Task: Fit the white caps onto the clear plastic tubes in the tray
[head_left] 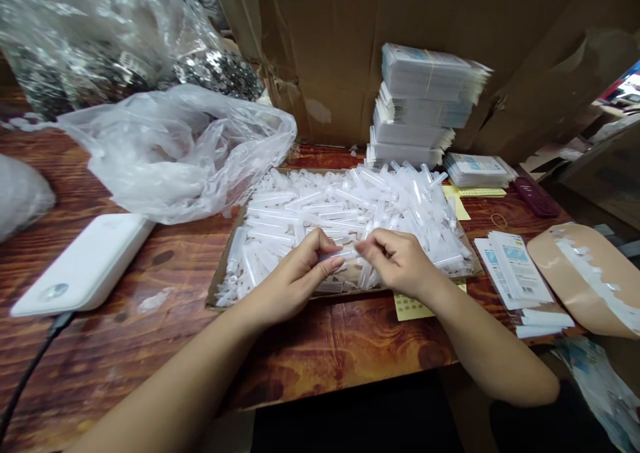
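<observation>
A shallow cardboard tray [218,291] on the wooden table holds a heap of several clear plastic tubes [320,213]. Above its near edge, my left hand [295,276] and my right hand [397,259] meet, both pinching one clear tube [349,255] held crosswise between their fingertips. Each hand's fingers are curled closed on an end of that tube.
A crumpled clear plastic bag [175,149] lies left of the tray, a white device [85,263] with a black cable nearer me. Stacks of packaged cards [425,103] stand against a cardboard wall [340,39]. Loose cards [515,266], yellow sticker sheets [410,306] and a tan backing sheet [580,276] lie right.
</observation>
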A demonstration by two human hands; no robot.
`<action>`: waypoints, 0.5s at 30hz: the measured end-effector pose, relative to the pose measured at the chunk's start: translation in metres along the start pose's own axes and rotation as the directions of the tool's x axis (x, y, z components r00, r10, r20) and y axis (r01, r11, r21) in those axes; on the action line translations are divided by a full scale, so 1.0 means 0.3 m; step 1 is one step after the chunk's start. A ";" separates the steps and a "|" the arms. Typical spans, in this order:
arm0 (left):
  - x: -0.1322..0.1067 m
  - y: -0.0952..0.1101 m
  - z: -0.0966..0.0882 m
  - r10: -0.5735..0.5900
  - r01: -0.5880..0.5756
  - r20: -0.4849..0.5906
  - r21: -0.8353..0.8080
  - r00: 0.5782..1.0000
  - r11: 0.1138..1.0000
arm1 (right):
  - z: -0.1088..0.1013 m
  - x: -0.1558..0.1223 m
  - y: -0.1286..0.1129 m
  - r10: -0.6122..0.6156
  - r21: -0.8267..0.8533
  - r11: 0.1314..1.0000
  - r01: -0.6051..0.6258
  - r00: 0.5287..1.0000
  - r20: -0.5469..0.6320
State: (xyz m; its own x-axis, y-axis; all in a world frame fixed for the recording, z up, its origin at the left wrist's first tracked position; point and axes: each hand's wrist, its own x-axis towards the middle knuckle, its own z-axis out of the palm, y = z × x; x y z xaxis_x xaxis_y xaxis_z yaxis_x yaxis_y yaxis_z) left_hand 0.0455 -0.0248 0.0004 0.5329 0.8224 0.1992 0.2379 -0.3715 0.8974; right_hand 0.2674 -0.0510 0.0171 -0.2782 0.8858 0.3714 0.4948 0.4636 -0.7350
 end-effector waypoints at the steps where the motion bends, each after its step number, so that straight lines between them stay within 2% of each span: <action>1: 0.000 0.000 0.002 -0.004 0.004 -0.001 -0.012 1.000 1.000 | 0.000 -0.001 -0.001 -0.019 0.004 1.000 0.019 1.000 0.010; 3: 0.001 -0.001 0.005 -0.016 0.016 0.015 -0.032 1.000 0.999 | 0.000 -0.004 -0.004 -0.049 0.015 0.999 0.048 0.998 0.026; 7: 0.002 0.001 0.010 -0.033 0.035 0.042 -0.056 0.999 0.998 | 0.001 -0.012 -0.010 -0.032 0.022 0.999 0.032 0.999 0.016; 9: -0.001 0.005 0.015 -0.010 0.011 0.023 -0.035 1.000 0.999 | 0.004 -0.014 -0.012 -0.086 0.052 0.995 0.087 0.996 -0.015; 10: -0.005 0.008 0.018 0.012 -0.012 0.007 0.002 1.000 1.000 | 0.007 -0.015 -0.013 -0.072 0.082 0.994 0.073 0.997 -0.020; 12: -0.014 0.015 0.029 0.088 -0.085 -0.015 0.133 0.996 0.987 | 0.012 -0.014 -0.016 0.080 0.205 0.975 -0.084 0.996 0.026; 14: -0.023 0.021 0.043 0.201 -0.193 0.001 0.293 0.980 0.937 | 0.014 -0.012 -0.019 0.265 0.379 0.870 -0.316 0.947 0.182; 15: -0.026 0.024 0.049 0.260 -0.250 0.019 0.356 0.965 0.901 | 0.011 -0.010 -0.020 0.310 0.446 0.799 -0.404 0.912 0.269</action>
State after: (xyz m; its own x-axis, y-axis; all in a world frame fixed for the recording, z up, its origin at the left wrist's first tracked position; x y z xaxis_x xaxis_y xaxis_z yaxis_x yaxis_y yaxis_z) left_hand 0.0550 -0.0402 -0.0004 0.5920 0.6891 0.4180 0.3702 -0.6931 0.6185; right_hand 0.2625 -0.0566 0.0186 -0.3215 0.9460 -0.0422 0.1402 0.0035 -0.9901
